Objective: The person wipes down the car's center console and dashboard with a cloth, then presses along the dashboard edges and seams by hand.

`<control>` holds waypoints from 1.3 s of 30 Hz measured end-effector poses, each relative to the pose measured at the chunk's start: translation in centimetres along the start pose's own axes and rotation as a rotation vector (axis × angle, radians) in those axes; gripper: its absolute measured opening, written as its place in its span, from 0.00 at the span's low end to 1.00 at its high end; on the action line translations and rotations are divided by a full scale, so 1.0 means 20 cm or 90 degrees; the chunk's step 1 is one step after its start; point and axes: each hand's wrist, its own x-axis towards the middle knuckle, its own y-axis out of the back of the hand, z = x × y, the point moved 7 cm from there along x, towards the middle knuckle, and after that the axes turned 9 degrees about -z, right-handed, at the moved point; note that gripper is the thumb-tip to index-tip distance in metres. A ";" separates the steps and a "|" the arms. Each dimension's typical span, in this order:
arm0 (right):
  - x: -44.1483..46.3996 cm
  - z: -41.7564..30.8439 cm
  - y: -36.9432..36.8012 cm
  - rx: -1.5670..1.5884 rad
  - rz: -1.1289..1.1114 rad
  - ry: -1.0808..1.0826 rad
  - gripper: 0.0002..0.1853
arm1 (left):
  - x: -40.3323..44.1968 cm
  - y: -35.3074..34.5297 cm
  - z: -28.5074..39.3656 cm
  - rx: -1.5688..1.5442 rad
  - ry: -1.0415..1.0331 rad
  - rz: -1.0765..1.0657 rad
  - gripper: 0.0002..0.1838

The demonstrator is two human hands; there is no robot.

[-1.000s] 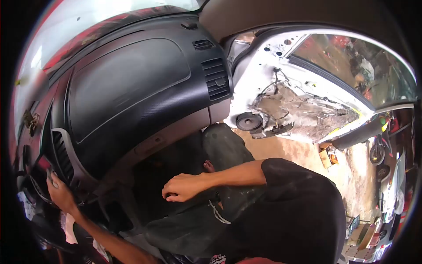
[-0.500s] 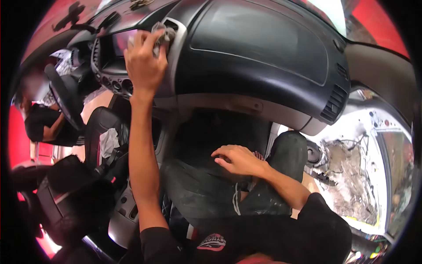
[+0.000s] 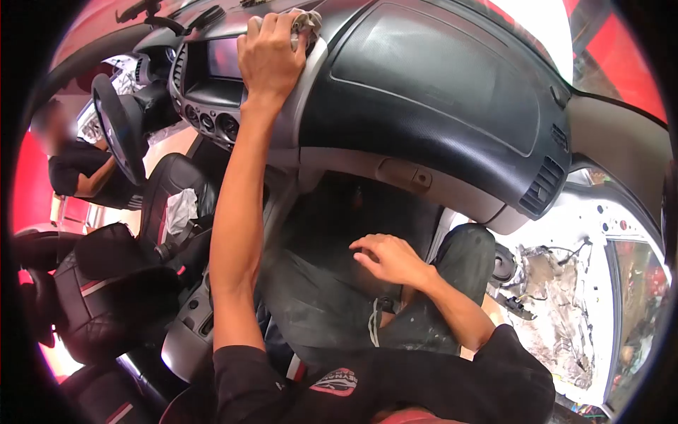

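Note:
My left hand (image 3: 272, 60) is closed on a crumpled grey cloth (image 3: 306, 28), pressed near the top of the centre dashboard trim, beside the display screen (image 3: 224, 58). The fingers cover part of the trim and the vent there. My right hand (image 3: 390, 258) hangs above my lap, its fingers apart and nothing in it. Below the hand are my dark trousers (image 3: 318, 304). The black dashboard panel (image 3: 438, 78) stretches to the right of my left hand, with a glovebox latch (image 3: 421, 178) under it.
A steering wheel (image 3: 116, 131) is at the left, with a co-worker (image 3: 78, 166) beyond it. A pale cloth (image 3: 181, 210) lies on the black driver's seat (image 3: 166, 177). At the right stands a stripped white door (image 3: 600, 233) with a speaker (image 3: 503, 265).
The view has swung left, bringing the centre console and co-worker into sight. My left hand has moved up along the trim with the cloth. My right hand stays over my lap.

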 end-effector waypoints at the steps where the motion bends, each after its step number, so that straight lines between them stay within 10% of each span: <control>1: 0.00 0.02 -0.01 -0.007 0.001 0.004 0.15 | -0.04 0.01 -0.01 -0.051 0.010 -0.004 0.14; 9: -0.01 -0.02 -0.03 -0.016 -0.026 0.029 0.16 | -0.53 0.19 0.09 -0.188 0.079 0.002 0.18; 14: 0.01 -0.03 -0.06 -0.004 -0.040 0.027 0.14 | -0.24 0.04 0.28 -0.096 -0.096 0.036 0.19; 28: -0.03 0.00 -0.05 0.003 -0.068 -0.018 0.16 | -0.48 0.07 0.34 -0.069 0.186 0.106 0.19; 32: -0.01 0.03 -0.06 -0.079 -0.058 0.010 0.16 | -0.65 0.06 0.63 -0.196 0.021 0.041 0.19; 36: -0.07 0.03 -0.10 -0.101 -0.076 -0.005 0.19 | -0.51 0.06 0.33 -0.083 0.246 0.135 0.16; 39: -0.05 0.08 -0.20 -0.060 -0.167 -0.029 0.22 | -0.56 0.05 0.69 -0.202 0.165 0.102 0.19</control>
